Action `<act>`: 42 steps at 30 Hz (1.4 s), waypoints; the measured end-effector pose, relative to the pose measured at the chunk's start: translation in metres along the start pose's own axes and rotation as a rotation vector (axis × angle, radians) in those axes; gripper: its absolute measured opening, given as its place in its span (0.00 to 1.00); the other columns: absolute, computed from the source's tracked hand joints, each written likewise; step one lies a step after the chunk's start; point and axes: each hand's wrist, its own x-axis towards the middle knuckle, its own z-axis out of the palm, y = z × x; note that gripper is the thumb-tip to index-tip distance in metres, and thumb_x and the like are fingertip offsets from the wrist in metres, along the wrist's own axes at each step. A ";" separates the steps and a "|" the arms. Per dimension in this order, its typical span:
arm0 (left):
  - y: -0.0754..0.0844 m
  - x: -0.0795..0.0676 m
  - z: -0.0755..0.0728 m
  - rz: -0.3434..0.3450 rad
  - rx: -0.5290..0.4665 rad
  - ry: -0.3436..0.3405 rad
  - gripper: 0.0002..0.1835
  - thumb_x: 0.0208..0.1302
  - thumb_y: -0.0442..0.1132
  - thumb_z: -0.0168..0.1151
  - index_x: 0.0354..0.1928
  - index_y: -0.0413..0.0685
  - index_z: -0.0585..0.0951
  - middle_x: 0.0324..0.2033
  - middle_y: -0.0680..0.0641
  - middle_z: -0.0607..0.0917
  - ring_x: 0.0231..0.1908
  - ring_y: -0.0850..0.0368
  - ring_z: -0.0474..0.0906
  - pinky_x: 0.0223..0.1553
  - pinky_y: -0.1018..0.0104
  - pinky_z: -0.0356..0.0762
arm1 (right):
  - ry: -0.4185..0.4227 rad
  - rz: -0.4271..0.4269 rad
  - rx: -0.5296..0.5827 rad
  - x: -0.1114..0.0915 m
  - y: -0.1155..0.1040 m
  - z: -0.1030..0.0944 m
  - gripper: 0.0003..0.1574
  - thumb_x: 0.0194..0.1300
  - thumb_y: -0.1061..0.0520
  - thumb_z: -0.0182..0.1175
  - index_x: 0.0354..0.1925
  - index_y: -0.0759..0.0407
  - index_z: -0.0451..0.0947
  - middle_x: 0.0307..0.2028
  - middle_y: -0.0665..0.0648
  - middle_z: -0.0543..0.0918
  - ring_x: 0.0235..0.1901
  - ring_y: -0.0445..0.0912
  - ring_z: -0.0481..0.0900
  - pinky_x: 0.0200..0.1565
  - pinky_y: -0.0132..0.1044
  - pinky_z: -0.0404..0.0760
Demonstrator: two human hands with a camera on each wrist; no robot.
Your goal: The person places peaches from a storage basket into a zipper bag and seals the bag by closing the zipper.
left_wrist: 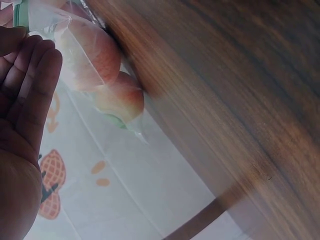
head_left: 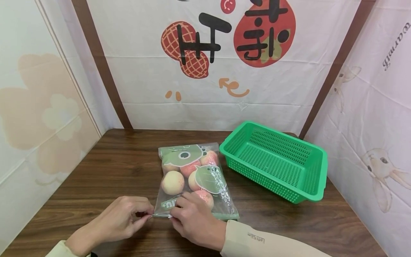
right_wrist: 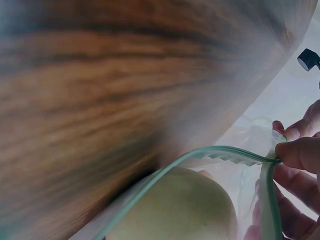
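A clear zip bag (head_left: 189, 192) with green cartoon prints lies on the table, holding several peaches (head_left: 172, 182), its green-edged mouth toward me. My left hand (head_left: 125, 217) pinches the mouth's left corner between thumb and fingers. Close beside it, my right hand (head_left: 199, 221) pinches the same edge, partly covering the bag's front. In the right wrist view, the two green zipper strips (right_wrist: 220, 149) part from where the right fingers grip, and a pale peach (right_wrist: 175, 207) shows between them. The left wrist view has the left hand (left_wrist: 25, 100) beside the bag with peaches (left_wrist: 92, 50).
A green plastic basket (head_left: 273, 160) with perforated walls stands at the right, its left corner close to the bag. Brown wood-grain table (head_left: 118, 164) lies under everything. Printed white cloth (head_left: 212, 110) hangs behind and at both sides.
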 end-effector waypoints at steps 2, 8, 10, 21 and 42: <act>-0.001 0.000 0.000 -0.004 0.006 -0.004 0.22 0.49 0.25 0.75 0.36 0.64 0.83 0.32 0.66 0.82 0.26 0.77 0.70 0.25 0.88 0.66 | -0.006 0.006 0.001 -0.002 0.001 -0.001 0.11 0.57 0.52 0.72 0.24 0.47 0.79 0.27 0.45 0.74 0.31 0.41 0.70 0.34 0.30 0.70; -0.004 -0.001 0.002 0.006 0.008 -0.007 0.22 0.49 0.25 0.75 0.37 0.62 0.83 0.32 0.64 0.82 0.26 0.77 0.69 0.25 0.88 0.66 | 0.001 -0.006 -0.014 -0.008 0.004 -0.004 0.13 0.57 0.53 0.72 0.22 0.47 0.77 0.27 0.45 0.72 0.29 0.41 0.68 0.33 0.30 0.69; -0.004 -0.001 0.003 0.012 0.009 -0.006 0.21 0.49 0.24 0.75 0.37 0.62 0.83 0.32 0.64 0.83 0.27 0.77 0.70 0.25 0.88 0.66 | 0.001 -0.007 -0.012 -0.010 0.006 -0.006 0.14 0.57 0.53 0.72 0.22 0.47 0.76 0.27 0.45 0.71 0.29 0.41 0.68 0.34 0.30 0.69; -0.006 -0.001 0.003 0.028 0.008 -0.003 0.20 0.47 0.24 0.73 0.36 0.58 0.84 0.32 0.63 0.83 0.25 0.76 0.69 0.24 0.89 0.65 | 0.010 -0.010 -0.008 -0.018 0.011 -0.016 0.16 0.56 0.56 0.71 0.20 0.48 0.74 0.27 0.46 0.69 0.32 0.41 0.71 0.37 0.32 0.72; -0.004 0.002 -0.001 -0.005 0.068 -0.008 0.21 0.46 0.25 0.72 0.34 0.63 0.83 0.31 0.66 0.81 0.24 0.75 0.69 0.24 0.88 0.64 | 0.020 -0.093 -0.105 -0.031 0.022 -0.022 0.13 0.53 0.56 0.68 0.20 0.49 0.73 0.25 0.48 0.69 0.26 0.44 0.69 0.34 0.35 0.69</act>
